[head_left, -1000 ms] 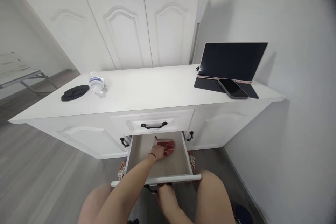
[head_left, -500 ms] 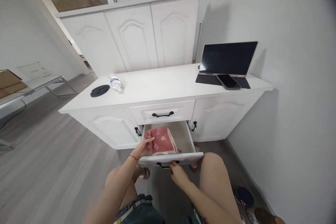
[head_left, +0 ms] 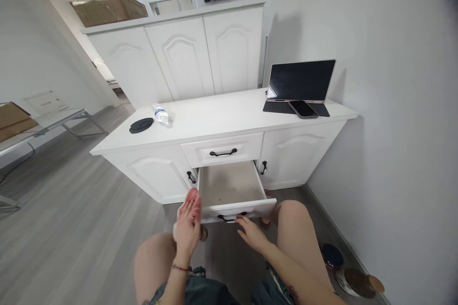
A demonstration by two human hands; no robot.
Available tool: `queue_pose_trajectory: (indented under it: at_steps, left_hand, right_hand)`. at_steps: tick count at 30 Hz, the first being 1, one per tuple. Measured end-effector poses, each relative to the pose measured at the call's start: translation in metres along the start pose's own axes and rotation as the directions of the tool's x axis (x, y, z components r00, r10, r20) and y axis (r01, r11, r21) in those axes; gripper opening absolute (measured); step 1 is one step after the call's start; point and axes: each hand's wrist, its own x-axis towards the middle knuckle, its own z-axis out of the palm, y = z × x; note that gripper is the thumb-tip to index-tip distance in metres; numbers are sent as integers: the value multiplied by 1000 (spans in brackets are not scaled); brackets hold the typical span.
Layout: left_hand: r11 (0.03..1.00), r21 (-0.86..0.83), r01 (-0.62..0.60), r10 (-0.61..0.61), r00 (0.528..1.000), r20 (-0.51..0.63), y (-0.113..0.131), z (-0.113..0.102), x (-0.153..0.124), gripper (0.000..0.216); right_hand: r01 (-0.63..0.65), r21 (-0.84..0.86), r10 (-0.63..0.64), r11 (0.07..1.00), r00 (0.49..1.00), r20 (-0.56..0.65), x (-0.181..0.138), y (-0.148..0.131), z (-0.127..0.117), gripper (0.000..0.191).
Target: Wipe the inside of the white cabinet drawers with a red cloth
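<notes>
My left hand [head_left: 189, 228] is wrapped around a pink cloth [head_left: 193, 196], which is bunched up beside the left end of the pulled-out drawer [head_left: 232, 183]. Part of the cloth is hidden behind the fingers. My right hand [head_left: 250, 234] is at the drawer front, fingers apart, with its fingertips by the right end of the black handle [head_left: 229, 218]. Whether they touch the handle I cannot tell. Only a few small specks show on the drawer's bottom.
Above the open drawer is a shut drawer [head_left: 223, 152]. On the white countertop [head_left: 211, 114] are a plastic bottle [head_left: 161, 114], a black round item [head_left: 141, 125], a tablet [head_left: 300, 81] and a phone [head_left: 303, 109]. Jars [head_left: 332, 256] stand on the floor at right.
The pink cloth has come out of the drawer with my left hand, toward me and to the left. My right hand's fingers have loosened at the handle.
</notes>
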Motion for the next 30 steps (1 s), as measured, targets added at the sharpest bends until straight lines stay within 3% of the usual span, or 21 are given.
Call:
queue_pose_trajectory:
  at_steps: [2,5,9,12,16,20,23,25,30]
  left_hand:
    - [986,167,4,-14,998,57,7,29,-1,56]
    - [968,250,-19,7,999,47,15,64,-2,60]
    - [961,274,-26,11,998,56,28,88,-6,65]
    - [962,270,-37,20,998,64,43,103,-7,67]
    - [959,230,-165,151,985,79,68,131,-7,66]
    - [930,158,-333,314,940,134,89,155,-8,64]
    - [864,87,-497,476,860,184,99,164,-4,64]
    - [792,38,-609,588,779,218,102,166,2,62]
    - [545,-62,-836,811,506,294,99,164,27,57]
  right_hand:
    - [27,31,-25,999,999,-44,-5,0,-6,39]
    - [32,53,-21,998,982,-187,-10,2,-24,34]
    - [-54,46,68,997,918,-391,-6,9,-62,36]
    - [-130,10,119,991,870,-478,4,18,-93,38]
    - [-186,-15,159,983,876,-455,18,33,-117,41]
    - [-210,-19,181,977,881,-436,26,45,-119,40]
    - [-176,38,174,984,867,-466,29,51,-118,38]
    - [-166,67,177,984,858,-482,31,55,-119,41]
    - [-142,146,198,979,833,-516,34,61,-122,45]
